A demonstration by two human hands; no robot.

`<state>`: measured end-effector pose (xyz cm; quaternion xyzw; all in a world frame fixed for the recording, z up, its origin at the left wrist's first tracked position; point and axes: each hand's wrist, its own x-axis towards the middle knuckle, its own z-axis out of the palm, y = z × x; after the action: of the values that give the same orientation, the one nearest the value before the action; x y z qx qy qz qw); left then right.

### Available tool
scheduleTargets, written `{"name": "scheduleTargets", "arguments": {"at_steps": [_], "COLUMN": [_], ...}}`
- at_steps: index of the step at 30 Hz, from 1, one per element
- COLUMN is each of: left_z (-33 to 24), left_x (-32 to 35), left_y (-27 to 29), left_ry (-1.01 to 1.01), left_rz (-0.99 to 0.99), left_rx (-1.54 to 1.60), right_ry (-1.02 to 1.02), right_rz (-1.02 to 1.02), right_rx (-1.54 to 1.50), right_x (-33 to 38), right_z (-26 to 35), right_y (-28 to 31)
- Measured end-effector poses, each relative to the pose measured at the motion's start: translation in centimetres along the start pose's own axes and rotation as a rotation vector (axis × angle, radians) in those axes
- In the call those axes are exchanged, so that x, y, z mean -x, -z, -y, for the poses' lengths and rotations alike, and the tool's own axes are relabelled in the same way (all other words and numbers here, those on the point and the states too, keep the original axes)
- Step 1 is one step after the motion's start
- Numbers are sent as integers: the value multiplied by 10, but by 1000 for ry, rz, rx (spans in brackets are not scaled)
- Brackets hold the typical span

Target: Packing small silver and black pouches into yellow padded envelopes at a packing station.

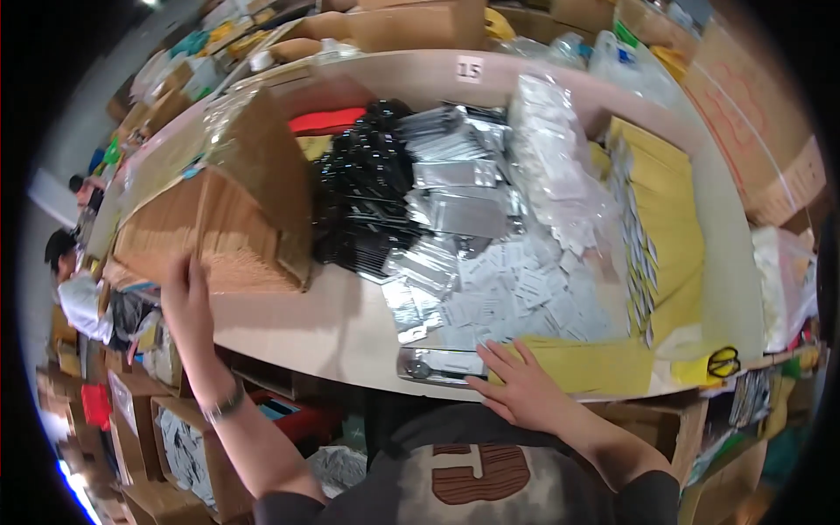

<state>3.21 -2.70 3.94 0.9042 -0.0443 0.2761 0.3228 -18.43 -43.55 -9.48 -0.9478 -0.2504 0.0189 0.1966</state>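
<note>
On the left of the table stands a brown box (262, 140) packed with thin brown paper pieces (236, 236), likely envelopes or card. My left hand (185, 284) is at their front edges, fingers pressed together on them; the fingertips are partly hidden. My right hand (525, 385) lies spread at the table's front edge, over the end of a yellow padded mailer (586, 366). Its fingertips reach a clear flat packet (446, 364) with something dark and round at its left end. White paper slips (525, 289) lie scattered beyond it.
Black glossy packets (363, 175), silver pouches (468, 210) and a bag of white items (556, 157) fill the middle. Yellow mailers (669, 210) line the right, with black-handled scissors (724, 361) at the corner. A raised rim (394, 74) edges the table. A person (79, 284) is far left.
</note>
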Motion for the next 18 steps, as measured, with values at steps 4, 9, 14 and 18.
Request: {"name": "scheduleTargets", "arguments": {"at_steps": [4,9,14,18], "left_z": [34,8,9,-76], "left_x": [133,157,164,192], "left_y": [-36,-84,-108,-138], "left_ry": [482,428,229,25], "left_rz": [167,1034,1036,794], "left_rx": [686,603,246,66], "right_ry": [0,-33,52,72], "right_rz": [-48,4,-57,-130], "right_rx": [-35,-27,-75,-48], "right_x": [3,9,3,-18], "right_z": [-2,-1,-6,4], "right_y": [-6,1,-7,-15]}}
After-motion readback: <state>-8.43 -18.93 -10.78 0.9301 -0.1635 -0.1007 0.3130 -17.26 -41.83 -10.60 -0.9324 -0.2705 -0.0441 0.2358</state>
